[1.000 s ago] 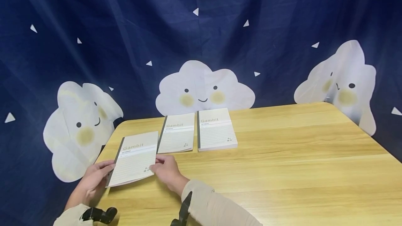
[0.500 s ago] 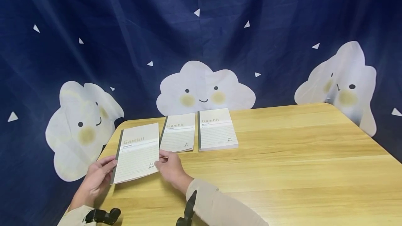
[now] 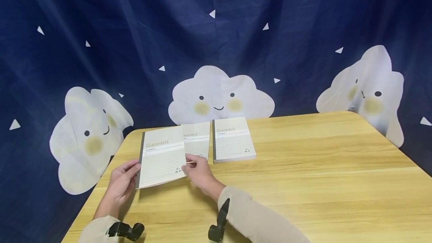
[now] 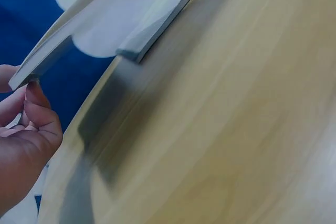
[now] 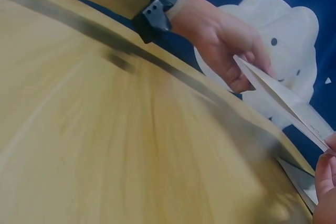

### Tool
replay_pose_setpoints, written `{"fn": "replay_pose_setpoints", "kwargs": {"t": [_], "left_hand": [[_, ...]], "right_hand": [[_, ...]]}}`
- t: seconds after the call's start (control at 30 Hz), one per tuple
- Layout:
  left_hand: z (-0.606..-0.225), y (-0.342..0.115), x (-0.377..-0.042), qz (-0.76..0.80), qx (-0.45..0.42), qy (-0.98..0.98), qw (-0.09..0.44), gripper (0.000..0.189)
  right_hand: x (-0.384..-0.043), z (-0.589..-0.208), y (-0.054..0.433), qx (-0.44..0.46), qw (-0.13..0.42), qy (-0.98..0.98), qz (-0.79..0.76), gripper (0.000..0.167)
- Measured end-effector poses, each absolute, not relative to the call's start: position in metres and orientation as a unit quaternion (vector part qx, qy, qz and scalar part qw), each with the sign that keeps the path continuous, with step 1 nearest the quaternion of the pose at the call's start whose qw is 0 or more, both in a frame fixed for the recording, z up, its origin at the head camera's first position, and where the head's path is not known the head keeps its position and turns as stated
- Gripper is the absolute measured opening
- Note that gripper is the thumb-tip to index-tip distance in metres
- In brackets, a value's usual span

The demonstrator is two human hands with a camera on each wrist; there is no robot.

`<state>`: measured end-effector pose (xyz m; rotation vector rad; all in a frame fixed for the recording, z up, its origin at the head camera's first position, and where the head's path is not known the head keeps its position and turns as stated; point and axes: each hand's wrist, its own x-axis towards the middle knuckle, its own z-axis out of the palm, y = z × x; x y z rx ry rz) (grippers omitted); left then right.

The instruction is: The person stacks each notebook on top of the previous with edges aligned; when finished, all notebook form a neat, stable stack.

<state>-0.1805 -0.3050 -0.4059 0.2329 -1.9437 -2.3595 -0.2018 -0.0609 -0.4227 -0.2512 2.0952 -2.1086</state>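
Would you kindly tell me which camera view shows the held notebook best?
The head view, where the held notebook faces the camera with its "Gambit" title readable. The left wrist view catches it at a low slant, partly out of frame; the right wrist view shows it nearly edge-on.

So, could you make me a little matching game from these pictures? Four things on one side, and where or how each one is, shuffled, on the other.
Things:
1. Nearest notebook
2. Middle notebook
3. Left hand
4. Curtain

Places and states:
A. Navy blue, with white clouds
B. Gripping a notebook at its dark spine
C. Partly hidden behind another notebook
D. Cover facing up, lifted above the table

Right pairs: 1-D, 2-C, 3-B, 4-A
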Motion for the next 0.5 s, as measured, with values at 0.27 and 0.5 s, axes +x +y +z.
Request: {"fn": "replay_pose_setpoints", "kwargs": {"t": [0.27,0.5], "left_hand": [[-0.403,-0.280,-0.191,-0.765,0.105,-0.633,0.044,0.015],[-0.400,-0.253,-0.206,-0.772,0.105,-0.625,0.055,0.023]], "right_hand": [[-0.209,-0.419,-0.037,-0.094,0.071,0.703,-0.701,0.049],[-0.214,-0.408,-0.012,-0.092,0.053,0.711,-0.695,0.048]]}}
